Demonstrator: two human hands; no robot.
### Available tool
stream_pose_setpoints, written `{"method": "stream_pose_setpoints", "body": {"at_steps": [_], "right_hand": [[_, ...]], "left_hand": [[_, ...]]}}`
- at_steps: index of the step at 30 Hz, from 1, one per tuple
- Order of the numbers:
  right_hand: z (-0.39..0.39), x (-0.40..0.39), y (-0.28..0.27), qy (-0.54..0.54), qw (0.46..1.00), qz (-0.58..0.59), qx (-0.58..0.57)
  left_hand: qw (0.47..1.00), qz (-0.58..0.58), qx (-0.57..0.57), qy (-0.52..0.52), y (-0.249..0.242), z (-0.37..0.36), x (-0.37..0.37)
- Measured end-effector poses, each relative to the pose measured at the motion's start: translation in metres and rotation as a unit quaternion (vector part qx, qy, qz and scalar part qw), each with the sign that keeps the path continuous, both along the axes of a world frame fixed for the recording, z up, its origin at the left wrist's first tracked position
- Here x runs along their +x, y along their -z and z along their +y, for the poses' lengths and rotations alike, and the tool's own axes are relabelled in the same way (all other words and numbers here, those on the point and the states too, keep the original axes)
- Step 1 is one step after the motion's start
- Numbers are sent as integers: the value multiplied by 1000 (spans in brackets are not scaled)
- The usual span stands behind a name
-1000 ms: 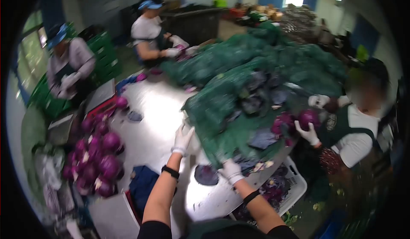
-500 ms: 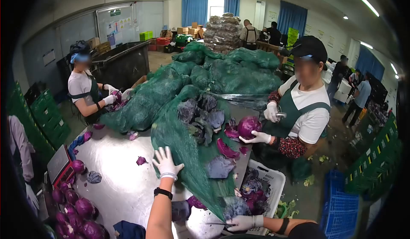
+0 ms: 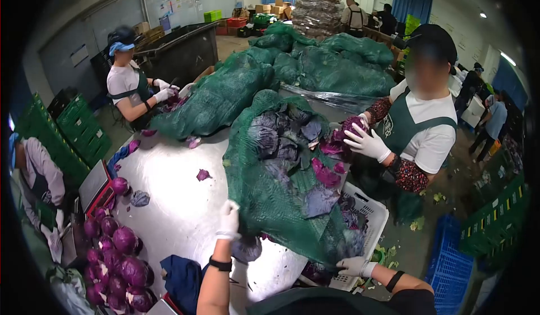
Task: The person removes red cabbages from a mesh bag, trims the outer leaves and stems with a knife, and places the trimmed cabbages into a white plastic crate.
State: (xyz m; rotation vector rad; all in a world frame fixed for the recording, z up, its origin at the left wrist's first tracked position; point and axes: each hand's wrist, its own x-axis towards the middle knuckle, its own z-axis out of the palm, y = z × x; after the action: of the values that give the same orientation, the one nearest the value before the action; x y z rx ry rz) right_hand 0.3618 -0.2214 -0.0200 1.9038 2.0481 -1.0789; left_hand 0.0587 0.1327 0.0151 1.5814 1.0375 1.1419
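A green mesh bag [image 3: 270, 208] lies open on the metal table, with dark red cabbages [image 3: 267, 137] and loose outer leaves at its mouth and on top. My left hand [image 3: 229, 218], white-gloved, is closed on the near left edge of the mesh. At the near right, my gloved right hand [image 3: 355, 266] grips the bag's lower corner beside a white crate [image 3: 378, 225] holding purple leaves. A dark cabbage [image 3: 246, 248] sits on the table just below my left hand. Across the bag, a co-worker's gloved hands [image 3: 368, 140] hold another red cabbage [image 3: 339, 140].
Trimmed red cabbages [image 3: 125, 240] are heaped at the near left by a dark blue cloth [image 3: 183, 281]. Full green mesh sacks [image 3: 343, 70] cover the far table. Another co-worker [image 3: 132, 84] works at the left. A blue crate [image 3: 450, 258] stands at the right.
My left hand has gone from spread on the mesh to closed on its edge. The mesh has spread and shifted toward the near right. The co-worker's cabbage has been lifted and turned.
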Motion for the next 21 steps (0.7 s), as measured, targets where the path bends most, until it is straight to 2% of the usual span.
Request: {"method": "stream_pose_setpoints", "body": {"at_steps": [2,5,6,7,8,9,10,11,12,14,15,16,17,18,19,20,21], "right_hand": [[2,-16,-37,93,994,-25,50],[-14,-19,-28,137,973,26,186],[-18,-18,-29,147,963,48,221],[-22,-19,-32,170,966,39,190],[-29,-17,-28,194,955,62,215],[-32,-17,-23,205,955,67,203],[-29,-14,-22,213,956,72,191],[-20,-18,-25,224,942,88,234],[-8,-22,-32,232,936,117,238],[28,-42,-74,267,936,127,191],[45,-48,-73,242,923,174,241],[61,-54,-72,217,905,219,292],[77,-64,-78,219,899,253,281],[96,-76,-78,171,878,279,350],[108,-85,-86,286,868,378,151],[127,-96,-84,319,844,419,96],[147,-108,-84,322,821,463,88]], "left_hand": [[980,-140,-128,64,5,-34,-47],[904,-331,-236,132,-1,-93,-74],[904,-327,-245,125,8,-101,-87],[913,-304,-268,40,24,-104,-109],[916,-277,-288,-44,39,-103,-129],[946,-167,-263,-90,54,-96,-146],[964,88,-85,-236,89,-83,-150],[909,325,91,-246,75,-83,-141],[889,402,80,-205,60,-85,-132],[903,360,-72,-224,74,-67,-136],[898,365,-74,-232,81,-65,-143],[940,197,-144,-239,87,-63,-148],[950,20,-204,-235,91,-59,-151],[929,-156,-253,-219,73,-54,-149],[933,52,-223,-278,51,-55,-158],[919,-129,-219,-302,22,-66,-142],[923,-111,-205,-305,-13,-81,-121]]}}
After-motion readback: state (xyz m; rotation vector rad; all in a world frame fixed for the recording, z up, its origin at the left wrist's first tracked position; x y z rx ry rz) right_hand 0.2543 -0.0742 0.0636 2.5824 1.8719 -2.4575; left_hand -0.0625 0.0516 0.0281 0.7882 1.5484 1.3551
